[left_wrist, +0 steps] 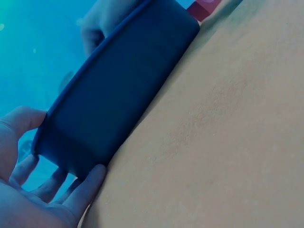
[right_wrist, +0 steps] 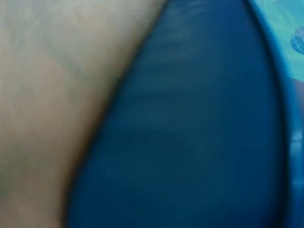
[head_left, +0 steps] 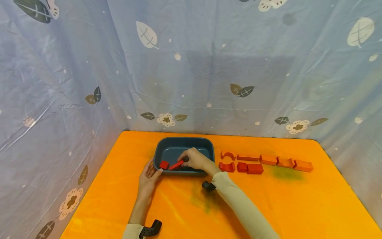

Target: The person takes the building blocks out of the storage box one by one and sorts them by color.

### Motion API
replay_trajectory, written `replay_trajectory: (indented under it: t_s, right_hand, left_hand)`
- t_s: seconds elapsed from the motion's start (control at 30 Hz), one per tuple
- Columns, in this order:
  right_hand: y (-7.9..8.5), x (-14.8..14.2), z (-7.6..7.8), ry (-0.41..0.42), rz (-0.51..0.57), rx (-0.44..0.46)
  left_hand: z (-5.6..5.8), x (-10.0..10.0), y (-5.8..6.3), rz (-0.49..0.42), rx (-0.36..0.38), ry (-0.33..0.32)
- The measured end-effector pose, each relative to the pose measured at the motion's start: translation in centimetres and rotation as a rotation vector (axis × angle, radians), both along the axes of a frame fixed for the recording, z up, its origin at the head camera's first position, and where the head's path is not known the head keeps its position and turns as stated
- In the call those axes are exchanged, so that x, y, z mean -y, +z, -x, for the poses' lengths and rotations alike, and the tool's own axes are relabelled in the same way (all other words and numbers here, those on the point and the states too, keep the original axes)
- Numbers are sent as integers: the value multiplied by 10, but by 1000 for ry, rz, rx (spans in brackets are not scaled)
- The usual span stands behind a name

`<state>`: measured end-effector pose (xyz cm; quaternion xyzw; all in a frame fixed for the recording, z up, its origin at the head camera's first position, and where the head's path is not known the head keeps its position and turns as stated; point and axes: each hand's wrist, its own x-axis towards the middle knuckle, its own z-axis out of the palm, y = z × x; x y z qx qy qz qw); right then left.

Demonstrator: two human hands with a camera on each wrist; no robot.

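A dark blue rectangular container (head_left: 184, 138) stands on the table. My left hand (head_left: 147, 181) grips its near left corner, and in the left wrist view the thumb is at the rim while the fingers spread along the outer wall (left_wrist: 109, 95). My right hand (head_left: 195, 159) reaches inside over the near edge and pinches one end of a thin red block (head_left: 176, 165). To its left in the container lies a small red cube (head_left: 163, 165). The right wrist view holds mostly the container's blurred wall (right_wrist: 190, 123); the right fingers do not show there.
Right of the container, blocks lie in two rows: a far orange row with an arch (head_left: 228, 154), a thin bar (head_left: 248, 157) and several others, and a near red row with a notched block (head_left: 226, 167), a cube (head_left: 242, 167) and a rectangular block (head_left: 255, 169). A patterned curtain (head_left: 209, 83) hangs behind.
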<state>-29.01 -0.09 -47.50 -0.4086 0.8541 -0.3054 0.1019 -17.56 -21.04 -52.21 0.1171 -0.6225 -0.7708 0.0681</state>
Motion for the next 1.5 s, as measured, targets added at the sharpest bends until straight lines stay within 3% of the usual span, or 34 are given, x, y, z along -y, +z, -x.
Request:
replay_trajectory:
  t_s: [0.23, 0.5, 0.6, 0.73, 1.0, 1.23, 1.5]
  right_hand:
    - [22, -39, 0, -75, -9, -96]
    - [24, -116, -8, -232, 159, 58]
    - [23, -145, -13, -286, 228, 68]
    - [20, -183, -19, -347, 251, 1]
    - [7, -261, -37, -528, 170, -190]
    - [2, -313, -58, -627, 138, -185]
    - [-14, -332, -63, -685, 99, -223]
  left_hand:
    - [-2, 2, 1, 18, 11, 7]
    - [-3, 3, -1, 25, 15, 1]
    - [-4, 3, -1, 25, 14, 10]
    - [-5, 3, 1, 24, 13, 16]
    - [-2, 1, 1, -4, -3, 3]
    - [1, 1, 1, -2, 23, 3]
    - [1, -1, 0, 3, 28, 7]
